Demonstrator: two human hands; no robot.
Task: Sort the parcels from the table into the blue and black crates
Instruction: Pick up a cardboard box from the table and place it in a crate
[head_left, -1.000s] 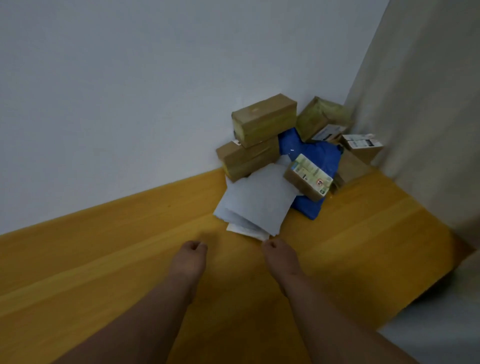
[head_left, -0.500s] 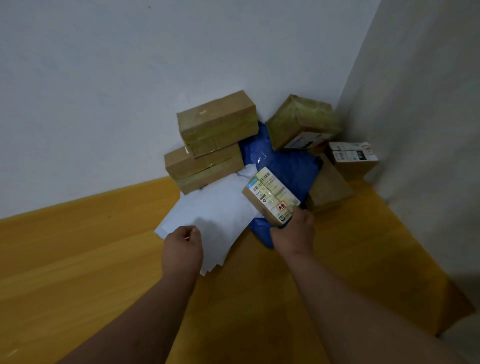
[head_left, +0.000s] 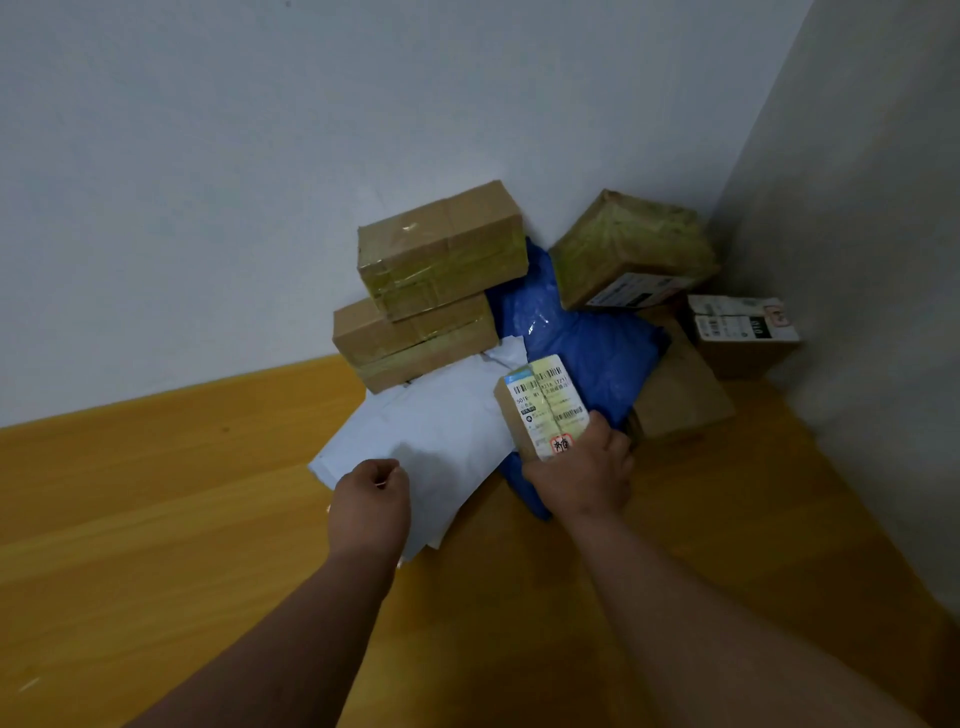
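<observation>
A pile of parcels fills the far corner of the yellow wooden table (head_left: 156, 519). My right hand (head_left: 582, 478) grips the near end of a small brown box with a yellow-white label (head_left: 545, 400), which lies over a blue plastic bag parcel (head_left: 587, 353). Fingers curled, my left hand (head_left: 369, 493) holds the near left edge of a white flat mailer (head_left: 441, 431). Behind the mailer, two taped brown boxes are stacked, the upper (head_left: 441, 249) on the lower (head_left: 405, 338). No crate is in view.
A taped box (head_left: 628, 249) leans tilted in the corner. A labelled box (head_left: 743, 332) and a flat brown parcel (head_left: 680, 389) lie to the right. A white wall runs behind the pile, and a grey wall (head_left: 857, 312) closes the right side.
Both hands reached forward from the bare table to the pile. The right took hold of the small labelled box, the left closed on the white mailer's edge. The view moved closer.
</observation>
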